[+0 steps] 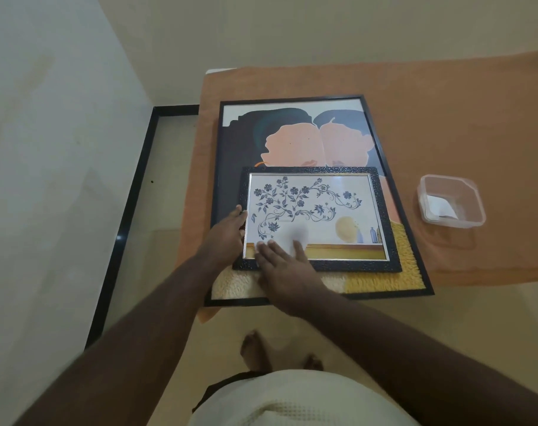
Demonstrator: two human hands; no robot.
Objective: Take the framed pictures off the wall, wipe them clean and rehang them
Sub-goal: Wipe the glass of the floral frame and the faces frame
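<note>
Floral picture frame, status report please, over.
Left hand steadies the floral frame at its left edge. Right hand flat on the glass, blurred. Frame lies on the large picture. Nothing in the way.
</note>
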